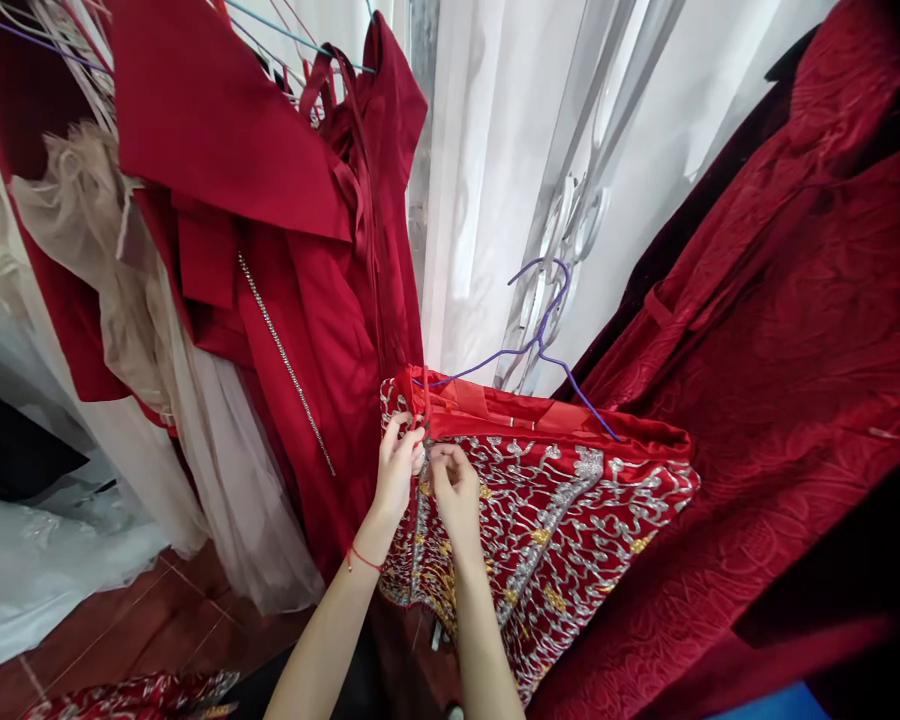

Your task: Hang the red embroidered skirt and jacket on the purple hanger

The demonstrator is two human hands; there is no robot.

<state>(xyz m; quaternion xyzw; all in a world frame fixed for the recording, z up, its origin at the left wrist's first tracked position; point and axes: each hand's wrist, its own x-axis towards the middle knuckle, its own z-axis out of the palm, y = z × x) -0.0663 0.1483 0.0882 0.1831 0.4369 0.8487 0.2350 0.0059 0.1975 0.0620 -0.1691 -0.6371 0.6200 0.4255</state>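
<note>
A red garment with silver and gold embroidery point(555, 520) hangs on a purple wire hanger point(540, 330). My left hand point(399, 462) pinches the garment's upper left edge, close to its waistband. Right beside it, my right hand point(454, 485) also has its fingers closed on the embroidered cloth at the same spot. The two hands almost touch. A thin red string circles my left wrist point(361, 558).
Red satin dresses point(300, 250) hang at the left with beige tulle point(120, 290) and white fabric. A large red textured robe point(780, 400) fills the right. White curtains point(487, 170) hang behind. The floor point(120, 630) is reddish brown.
</note>
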